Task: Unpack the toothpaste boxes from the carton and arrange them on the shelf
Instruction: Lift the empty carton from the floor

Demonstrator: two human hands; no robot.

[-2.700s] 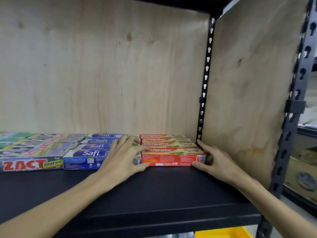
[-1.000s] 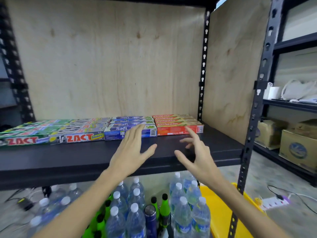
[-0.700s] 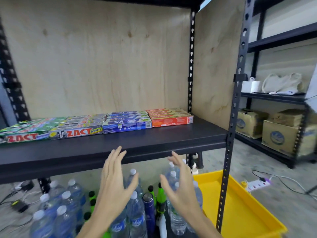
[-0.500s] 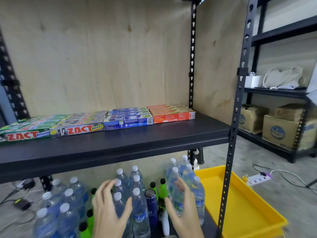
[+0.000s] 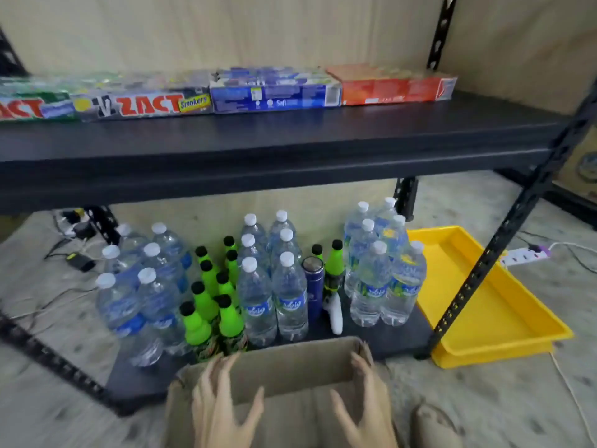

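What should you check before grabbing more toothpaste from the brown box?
1. Both hands free: ok. The left hand and right hand are spread open and hold nothing.
2. Hands over the carton: ok, both are above its open top.
3. Toothpaste left inside: cannot tell, the hands and the blur hide the inside.
4. Room on the shelf: ok, bare black board shows in front of the row of boxes.
5. Row tidy: ok. The red boxes, blue boxes and Zact boxes lie side by side.
6. Water bottles out of the way: ok, they stand behind the carton.
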